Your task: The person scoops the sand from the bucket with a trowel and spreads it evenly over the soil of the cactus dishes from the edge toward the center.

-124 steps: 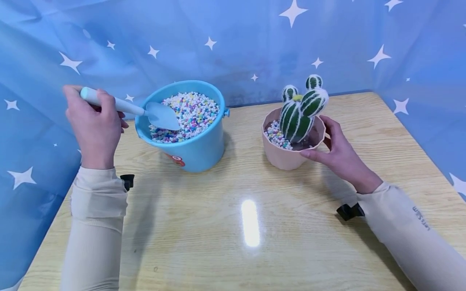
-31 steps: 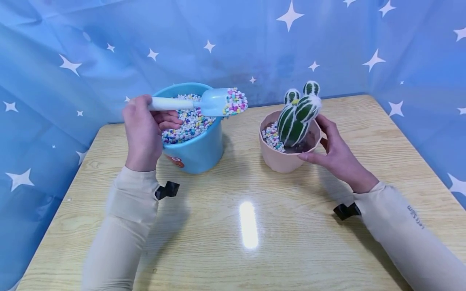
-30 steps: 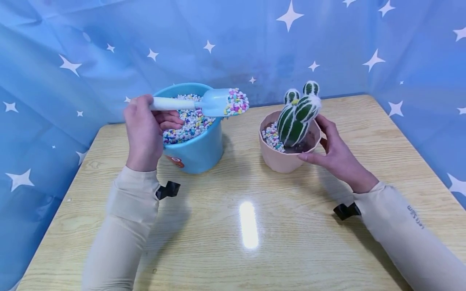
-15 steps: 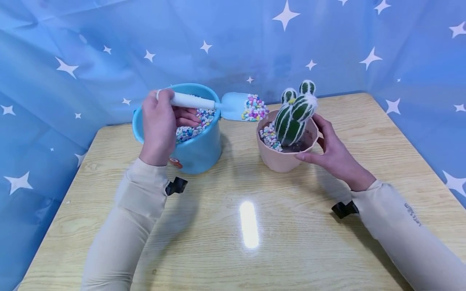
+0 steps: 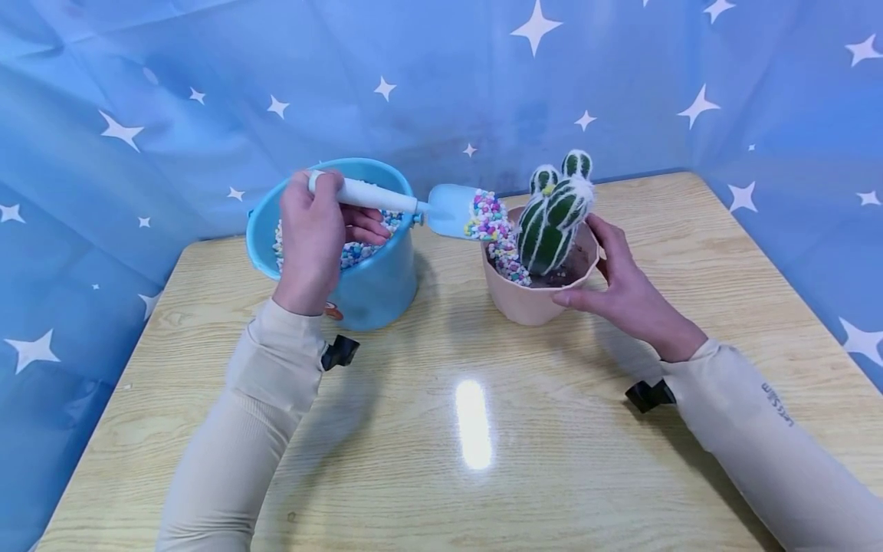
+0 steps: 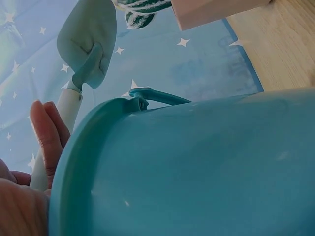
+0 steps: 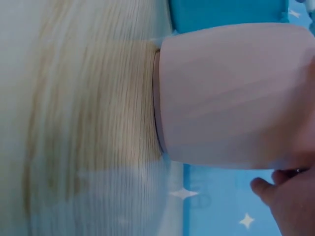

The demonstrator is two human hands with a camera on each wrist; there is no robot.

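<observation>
My left hand (image 5: 313, 238) grips the white handle of a small light-blue trowel (image 5: 448, 208) above the bucket's right side. Colourful pebbles (image 5: 487, 216) lie on the blade's tip and spill over the left rim of a pink pot (image 5: 524, 303). Inside that pot a green cactus (image 5: 548, 234) with white fuzzy stripes leans a little to the right, pebbles on its left and a darker bare patch on its right. My right hand (image 5: 624, 287) holds the pot's right rim, thumb in front and fingers behind. In the left wrist view the trowel (image 6: 88, 44) shows its underside.
A blue bucket (image 5: 375, 295) with more pebbles stands left of the pot, partly covered by my left hand. Both stand near the back of the wooden table (image 5: 414, 460). A blue star-patterned cloth (image 5: 428, 92) hangs behind and along the sides.
The trowel, first in the bucket, came up loaded with pebbles and moved right to the pot, where its tip now tilts down and pebbles pour in. My right hand has stayed on the pot.
</observation>
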